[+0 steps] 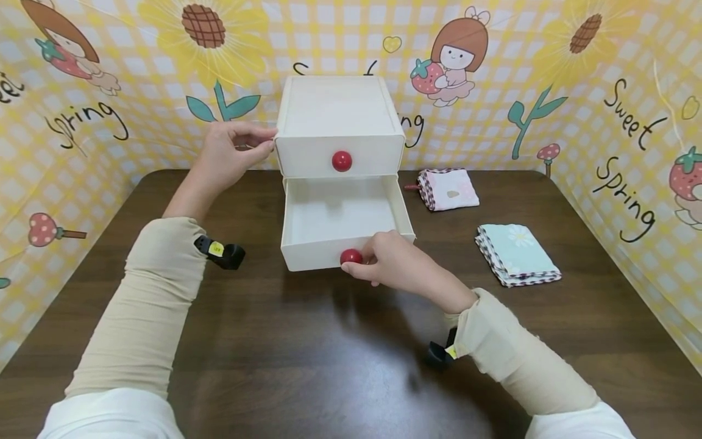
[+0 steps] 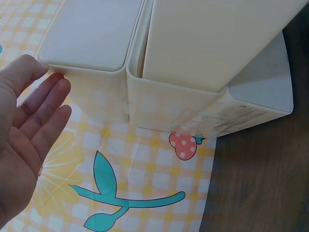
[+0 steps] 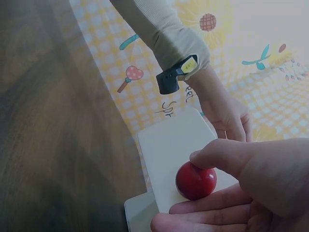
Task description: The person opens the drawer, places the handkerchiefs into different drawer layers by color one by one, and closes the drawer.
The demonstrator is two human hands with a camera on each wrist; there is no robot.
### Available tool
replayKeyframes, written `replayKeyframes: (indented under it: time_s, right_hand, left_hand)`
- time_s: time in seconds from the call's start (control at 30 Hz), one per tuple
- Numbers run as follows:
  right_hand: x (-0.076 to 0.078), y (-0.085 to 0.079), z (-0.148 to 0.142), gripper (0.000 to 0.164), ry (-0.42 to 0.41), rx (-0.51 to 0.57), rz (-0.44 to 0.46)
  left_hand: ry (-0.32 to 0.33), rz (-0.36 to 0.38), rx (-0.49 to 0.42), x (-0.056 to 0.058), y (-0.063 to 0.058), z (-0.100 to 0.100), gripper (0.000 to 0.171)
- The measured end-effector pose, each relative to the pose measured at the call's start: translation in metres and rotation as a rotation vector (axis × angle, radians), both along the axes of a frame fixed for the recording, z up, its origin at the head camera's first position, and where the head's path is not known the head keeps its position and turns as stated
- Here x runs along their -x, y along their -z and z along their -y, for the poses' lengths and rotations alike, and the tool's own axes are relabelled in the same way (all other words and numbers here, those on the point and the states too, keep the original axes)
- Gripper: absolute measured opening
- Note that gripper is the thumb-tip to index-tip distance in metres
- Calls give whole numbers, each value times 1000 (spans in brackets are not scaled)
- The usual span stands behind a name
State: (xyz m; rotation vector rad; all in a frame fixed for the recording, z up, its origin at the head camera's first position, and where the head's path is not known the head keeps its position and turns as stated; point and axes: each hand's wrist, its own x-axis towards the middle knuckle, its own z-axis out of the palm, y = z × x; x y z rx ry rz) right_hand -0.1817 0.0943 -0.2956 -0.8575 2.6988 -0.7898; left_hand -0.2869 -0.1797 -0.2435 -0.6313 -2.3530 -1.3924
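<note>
A white drawer cabinet with red round knobs stands at the back of the table. Its top drawer is closed, while a lower drawer is pulled out and bare inside. My right hand holds that drawer's red knob between thumb and fingers. At the cabinet's upper left front corner, my left hand touches the side with its fingertips. In the left wrist view, the thumb lies right at the corner and the other fingers are loosely extended.
Right of the cabinet lies a folded pink-and-white cloth with a checked edge. Nearer on the right is a folded light blue cloth with a daisy. A yellow checked printed sheet hangs behind the dark wooden table.
</note>
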Motion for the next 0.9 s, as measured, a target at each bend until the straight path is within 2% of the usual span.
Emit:
replayKeyframes:
  time_s: [0.4, 0.67, 0.9]
  right_hand:
    - [-15, 0, 0, 42, -3, 1, -7]
    - [-24, 5, 0, 43, -9, -10, -39]
    - [-27, 11, -1, 43, -17, 8, -103]
  left_hand:
    - [5, -22, 2, 0, 0, 1, 21]
    - [9, -20, 2, 0, 0, 2, 21]
    - [7, -22, 4, 1, 0, 1, 21]
